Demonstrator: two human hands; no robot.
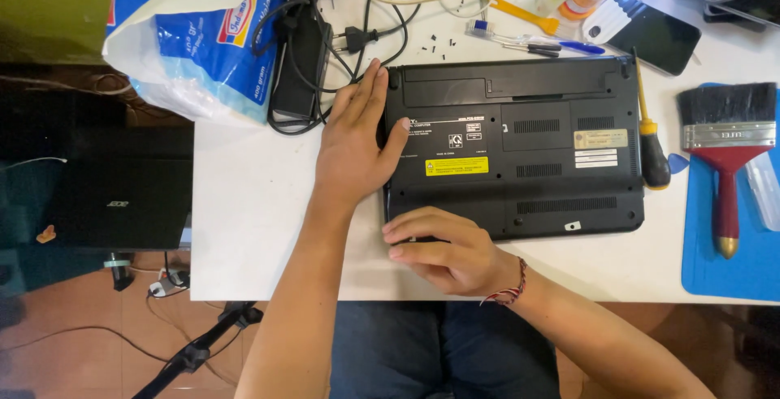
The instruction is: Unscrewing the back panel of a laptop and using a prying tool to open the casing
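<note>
A black laptop lies upside down on the white table, its base with vents and labels facing up. My left hand rests flat at the laptop's left edge, thumb on the base, fingers spread toward the top left corner. My right hand lies at the near left corner, fingers curled against the front edge; a red thread bracelet circles that wrist. Neither hand holds a tool.
A black power adapter with cables and a blue-and-white plastic bag lie at the back left. A yellow-handled screwdriver, a red-handled paintbrush on a blue mat, a phone and small loose screws sit around the laptop.
</note>
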